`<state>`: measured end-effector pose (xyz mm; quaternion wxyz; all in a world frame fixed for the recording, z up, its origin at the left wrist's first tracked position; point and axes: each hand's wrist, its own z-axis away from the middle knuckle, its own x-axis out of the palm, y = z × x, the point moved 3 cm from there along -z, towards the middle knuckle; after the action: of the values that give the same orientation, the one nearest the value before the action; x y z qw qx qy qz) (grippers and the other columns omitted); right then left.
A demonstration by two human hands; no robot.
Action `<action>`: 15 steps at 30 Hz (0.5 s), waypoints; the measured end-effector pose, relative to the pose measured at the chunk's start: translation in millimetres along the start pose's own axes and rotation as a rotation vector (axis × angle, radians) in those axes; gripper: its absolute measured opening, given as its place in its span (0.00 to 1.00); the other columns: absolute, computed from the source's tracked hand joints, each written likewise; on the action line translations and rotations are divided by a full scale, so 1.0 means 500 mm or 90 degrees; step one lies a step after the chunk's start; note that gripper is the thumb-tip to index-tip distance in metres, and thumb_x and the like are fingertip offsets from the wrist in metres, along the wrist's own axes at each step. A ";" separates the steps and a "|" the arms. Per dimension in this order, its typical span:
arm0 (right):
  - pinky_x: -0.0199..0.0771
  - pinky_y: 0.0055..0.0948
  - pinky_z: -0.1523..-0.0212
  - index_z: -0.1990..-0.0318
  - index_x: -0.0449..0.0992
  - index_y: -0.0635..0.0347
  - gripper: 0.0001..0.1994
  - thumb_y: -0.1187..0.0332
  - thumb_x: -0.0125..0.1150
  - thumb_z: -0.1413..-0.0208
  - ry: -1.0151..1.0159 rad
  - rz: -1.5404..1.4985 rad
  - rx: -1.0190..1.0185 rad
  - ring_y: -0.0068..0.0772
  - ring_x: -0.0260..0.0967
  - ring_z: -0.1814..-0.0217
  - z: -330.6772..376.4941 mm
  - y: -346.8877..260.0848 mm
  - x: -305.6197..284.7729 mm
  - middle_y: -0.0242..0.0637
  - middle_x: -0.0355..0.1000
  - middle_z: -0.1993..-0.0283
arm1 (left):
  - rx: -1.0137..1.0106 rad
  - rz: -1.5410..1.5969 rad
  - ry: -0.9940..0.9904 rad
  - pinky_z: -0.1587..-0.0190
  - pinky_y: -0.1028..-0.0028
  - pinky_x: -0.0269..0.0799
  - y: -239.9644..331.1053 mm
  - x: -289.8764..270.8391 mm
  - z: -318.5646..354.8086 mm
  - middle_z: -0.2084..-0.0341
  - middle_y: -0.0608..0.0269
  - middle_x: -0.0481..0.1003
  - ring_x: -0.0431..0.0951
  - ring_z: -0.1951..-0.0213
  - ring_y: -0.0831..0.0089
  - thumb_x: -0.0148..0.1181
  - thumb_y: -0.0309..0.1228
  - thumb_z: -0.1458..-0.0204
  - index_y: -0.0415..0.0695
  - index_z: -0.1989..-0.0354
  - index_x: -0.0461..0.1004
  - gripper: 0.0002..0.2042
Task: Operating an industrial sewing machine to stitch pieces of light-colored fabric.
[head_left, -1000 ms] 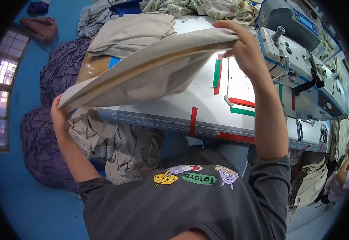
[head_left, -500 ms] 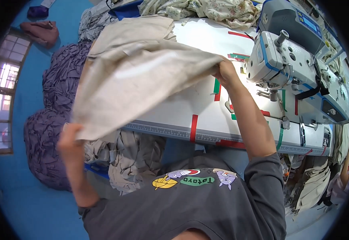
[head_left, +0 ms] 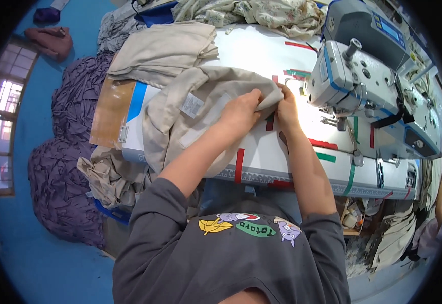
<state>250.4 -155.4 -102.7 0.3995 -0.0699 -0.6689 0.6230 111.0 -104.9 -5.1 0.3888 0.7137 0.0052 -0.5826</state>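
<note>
I see my left hand [head_left: 241, 112] closed over the top edge of the beige fabric piece [head_left: 190, 119], fingers curled down and pinching a fold; my right hand [head_left: 287, 109] is pinched on the same edge just beside it, thumb and fingers pressed together on the cloth, so the two hands meet almost touching; I judge they sit this close in order to line up one short stretch of edge near the sewing machine [head_left: 355, 83], which stands toward the right end of the worktop [head_left: 292, 167]; the fabric lies on the middle of the worktop, its bulk spread to the left and drooping over the near edge, which leaves only the gripped corner free to be steered; a small white label [head_left: 192, 105] faces up on it, so this looks like the inner side; a folded stack of similar beige cloth [head_left: 162, 50] rests at the far left corner, within reach; red and green tape strips [head_left: 294, 73] on the worktop look to me like alignment guides; purple fabric heaps [head_left: 63, 177] lie on the blue floor [head_left: 38, 268] past the left edge.
</note>
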 end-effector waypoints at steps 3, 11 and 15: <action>0.75 0.26 0.56 0.46 0.74 0.62 0.15 0.76 0.56 0.41 -0.045 0.132 -0.107 0.26 0.73 0.56 0.027 -0.003 0.019 0.35 0.75 0.55 | 0.127 -0.053 0.110 0.60 0.60 0.74 -0.030 -0.079 0.018 0.65 0.54 0.75 0.78 0.62 0.52 0.62 0.20 0.56 0.43 0.62 0.72 0.12; 0.76 0.40 0.55 0.57 0.80 0.56 0.10 0.73 0.61 0.48 -0.130 0.642 -0.255 0.49 0.75 0.58 0.046 0.013 0.139 0.48 0.76 0.62 | 0.330 -0.442 0.445 0.64 0.59 0.76 0.104 -0.357 0.039 0.66 0.56 0.74 0.78 0.63 0.53 0.56 0.19 0.54 0.44 0.66 0.73 0.08; 0.75 0.43 0.59 0.66 0.79 0.66 0.09 0.70 0.55 0.47 -0.432 0.686 -0.220 0.51 0.76 0.59 0.174 0.101 0.230 0.50 0.77 0.64 | 0.231 -0.319 0.270 0.58 0.61 0.75 0.089 -0.301 -0.121 0.59 0.55 0.75 0.79 0.58 0.54 0.53 0.19 0.50 0.45 0.60 0.74 0.11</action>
<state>98.6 -144.2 -87.9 -0.2182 -0.2579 -0.7194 0.6069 133.3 -35.1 146.4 0.0917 0.8525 0.1565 -0.4903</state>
